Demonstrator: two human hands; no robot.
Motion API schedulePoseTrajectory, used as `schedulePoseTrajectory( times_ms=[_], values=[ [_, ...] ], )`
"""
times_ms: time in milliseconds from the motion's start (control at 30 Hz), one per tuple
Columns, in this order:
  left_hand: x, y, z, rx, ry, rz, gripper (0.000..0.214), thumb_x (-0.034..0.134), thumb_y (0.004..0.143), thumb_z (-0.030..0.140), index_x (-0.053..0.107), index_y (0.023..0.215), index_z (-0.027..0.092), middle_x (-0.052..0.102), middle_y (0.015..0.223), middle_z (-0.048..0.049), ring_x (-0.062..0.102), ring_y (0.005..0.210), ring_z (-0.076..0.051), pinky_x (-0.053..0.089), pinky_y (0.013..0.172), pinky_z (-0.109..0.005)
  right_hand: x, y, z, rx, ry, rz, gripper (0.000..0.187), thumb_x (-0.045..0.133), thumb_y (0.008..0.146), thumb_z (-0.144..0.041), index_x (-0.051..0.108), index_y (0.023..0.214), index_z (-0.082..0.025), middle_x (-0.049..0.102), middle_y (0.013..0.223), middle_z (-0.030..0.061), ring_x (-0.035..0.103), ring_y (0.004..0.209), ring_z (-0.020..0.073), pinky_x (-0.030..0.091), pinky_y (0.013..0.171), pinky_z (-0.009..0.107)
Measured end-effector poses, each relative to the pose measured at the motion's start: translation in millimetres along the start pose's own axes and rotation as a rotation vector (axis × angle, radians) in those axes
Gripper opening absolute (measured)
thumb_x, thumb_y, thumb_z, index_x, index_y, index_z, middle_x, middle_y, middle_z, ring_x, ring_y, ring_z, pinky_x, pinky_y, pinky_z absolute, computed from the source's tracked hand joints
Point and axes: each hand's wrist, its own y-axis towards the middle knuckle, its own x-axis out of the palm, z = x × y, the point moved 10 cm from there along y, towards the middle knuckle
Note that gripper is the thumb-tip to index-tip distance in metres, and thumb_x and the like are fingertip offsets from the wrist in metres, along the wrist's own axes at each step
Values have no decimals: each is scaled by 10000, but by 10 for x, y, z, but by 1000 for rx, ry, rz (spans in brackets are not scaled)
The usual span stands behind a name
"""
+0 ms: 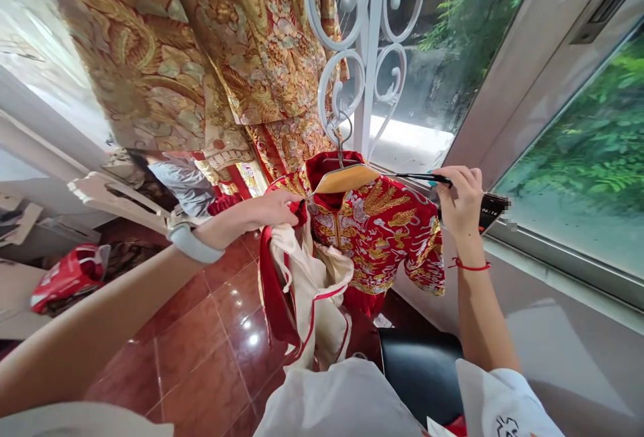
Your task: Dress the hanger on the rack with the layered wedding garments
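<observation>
A small red jacket with gold embroidery (pixel 382 235) hangs on a wooden hanger (pixel 347 178), hooked on a white scrolled iron grille (pixel 367 54). My left hand (pixel 276 209) is closed on the jacket's open front edge, whose cream lining (pixel 312 289) folds outward. My right hand (pixel 460 202) grips a black phone (pixel 496 210) and a thin dark stick (pixel 417 177) at the hanger's right end. A pale band sits on my left wrist, a red string on my right.
Large gold and red embroidered garments (pixel 201 54) hang above left. Another person (pixel 186 182) is partly seen behind them. Red glossy floor tiles (pixel 201 356), a red bag (pixel 68 276) at left, a black seat (pixel 422 370) below, a window (pixel 578 148) at right.
</observation>
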Motion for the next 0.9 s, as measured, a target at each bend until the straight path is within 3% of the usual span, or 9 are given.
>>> schedulePoseTrajectory(
  times_ms=[100,167,267,333,400,500,600,733,900],
  values=[
    [309,85,143,73,286,-195,329,626,576,113,719,891,101,613,656,14,618,681,-182,422,593,-219,-11,17,-35,30,-28,-21,239,483,977,-373,668,1067,-252,664,1041,79,548,1004,270,423,950,492],
    [373,90,239,186,424,-217,237,593,583,133,691,799,148,624,670,22,598,690,-173,429,614,-224,6,-73,-101,56,-75,-31,286,467,967,-391,644,1138,-246,649,1094,83,536,1077,288,390,1014,553],
    [417,52,314,322,576,-171,128,523,625,115,606,697,179,620,682,16,579,690,-168,424,645,-243,7,-530,-337,92,-135,140,342,481,932,-386,597,1214,-231,612,1169,123,514,1174,336,360,1028,637],
    [467,14,330,381,645,-145,123,487,656,87,558,673,186,607,676,5,568,672,-166,413,656,-259,164,-1004,-606,62,-53,270,278,477,916,-324,610,1143,-235,618,1094,136,565,1108,326,440,956,584],
    [512,-16,345,426,699,-128,139,468,681,68,531,671,192,601,677,-5,563,663,-169,406,667,-272,793,-1384,-972,-69,137,22,196,464,912,-249,634,1008,-247,634,897,95,622,896,257,522,813,443],
    [525,-28,352,451,765,-109,155,457,712,59,528,694,196,615,700,-21,579,678,-180,410,680,-281,2054,-1946,-1145,86,117,-680,251,541,880,-197,653,1103,-217,688,1027,109,640,999,232,538,835,338],
    [505,-42,362,483,819,-92,178,447,744,54,555,736,195,634,716,-31,608,706,-186,431,701,-278,2618,-2296,-1013,355,51,-985,370,533,898,-153,621,1252,-212,677,1214,153,605,1183,254,520,912,344],
    [453,-81,339,521,859,-47,228,418,788,50,599,793,188,662,745,-50,645,745,-199,463,735,-285,2507,-2460,-620,647,147,-893,286,495,918,-200,683,1131,-169,744,956,158,700,951,260,534,847,368],
    [387,-124,311,542,916,24,287,422,799,30,654,888,174,707,842,-90,688,867,-231,490,806,-303,1702,-2606,22,859,338,-584,342,471,847,-403,689,849,-139,692,695,100,652,642,212,505,584,291]
  ],
)
